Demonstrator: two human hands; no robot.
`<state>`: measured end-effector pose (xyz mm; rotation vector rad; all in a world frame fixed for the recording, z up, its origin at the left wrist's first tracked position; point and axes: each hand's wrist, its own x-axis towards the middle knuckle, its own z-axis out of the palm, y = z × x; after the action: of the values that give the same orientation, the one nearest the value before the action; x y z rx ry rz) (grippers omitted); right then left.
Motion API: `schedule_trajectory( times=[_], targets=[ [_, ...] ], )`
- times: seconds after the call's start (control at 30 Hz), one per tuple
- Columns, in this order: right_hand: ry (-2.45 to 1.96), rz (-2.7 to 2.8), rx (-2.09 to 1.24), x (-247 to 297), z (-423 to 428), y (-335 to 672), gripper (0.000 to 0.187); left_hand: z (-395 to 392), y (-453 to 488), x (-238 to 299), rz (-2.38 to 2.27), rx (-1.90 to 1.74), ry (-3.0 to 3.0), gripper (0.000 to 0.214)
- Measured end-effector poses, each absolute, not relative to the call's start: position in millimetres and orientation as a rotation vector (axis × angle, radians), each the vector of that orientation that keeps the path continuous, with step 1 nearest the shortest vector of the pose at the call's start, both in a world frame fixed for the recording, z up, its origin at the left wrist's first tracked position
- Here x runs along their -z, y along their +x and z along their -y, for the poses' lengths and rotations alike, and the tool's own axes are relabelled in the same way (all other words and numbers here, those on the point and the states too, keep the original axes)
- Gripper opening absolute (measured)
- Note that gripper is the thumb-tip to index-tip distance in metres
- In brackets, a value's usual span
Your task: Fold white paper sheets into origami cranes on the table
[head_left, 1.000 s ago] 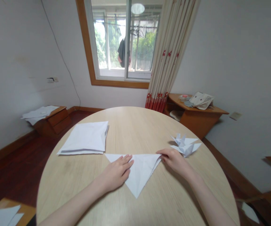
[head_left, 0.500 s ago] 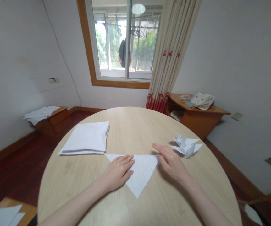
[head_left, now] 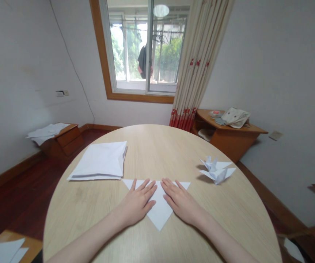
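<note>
A sheet of white paper folded into a triangle (head_left: 159, 215) lies flat on the round table (head_left: 157, 149), one corner pointing toward me. My left hand (head_left: 139, 202) rests on its left part with the fingers spread. On the right part lies my right hand (head_left: 179, 201), palm down and fingers stretched out. Both hands press on the paper near its far folded edge, and their fingertips almost meet in the middle. They cover much of the triangle's two sides.
A stack of white paper (head_left: 98, 160) lies at the table's left. Folded paper cranes (head_left: 217, 173) stand at the right. Beyond the table are a small cabinet (head_left: 69, 140) with papers, a corner desk (head_left: 228, 140) with a bag, and a curtain (head_left: 198, 65) beside the window.
My right hand has moved left from the triangle's right corner onto the paper, and that corner now shows. My left hand stays in place, its fingers slightly more spread.
</note>
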<state>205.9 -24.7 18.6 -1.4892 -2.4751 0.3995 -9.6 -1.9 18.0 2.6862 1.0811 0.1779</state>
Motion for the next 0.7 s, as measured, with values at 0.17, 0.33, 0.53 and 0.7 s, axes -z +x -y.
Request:
schedule_trajectory(
  times=[0.17, 0.33, 0.53, 0.7],
  targets=[
    [-1.615, 2.481, -0.542, -22.1, 26.7, 208.2, 0.050, 3.3, -10.0, -19.9, -1.122, -0.156, 2.662, 0.049],
    [-1.717, 2.461, -0.583, -25.5, 26.2, 212.7, 0.052, 3.2, -11.6, -21.8, -1.200, -0.132, 2.651, 0.050],
    [-1.815, 2.455, -0.565, -30.4, 25.8, 215.7, 0.057, 3.1, -14.9, -18.3, -1.219, -0.154, 2.654, 0.052],
    [-1.725, 2.489, -0.498, -26.2, 20.8, 224.2, 0.061, -3.0, -18.5, -19.7, -1.076, -0.142, 2.706, 0.075]
  ],
)
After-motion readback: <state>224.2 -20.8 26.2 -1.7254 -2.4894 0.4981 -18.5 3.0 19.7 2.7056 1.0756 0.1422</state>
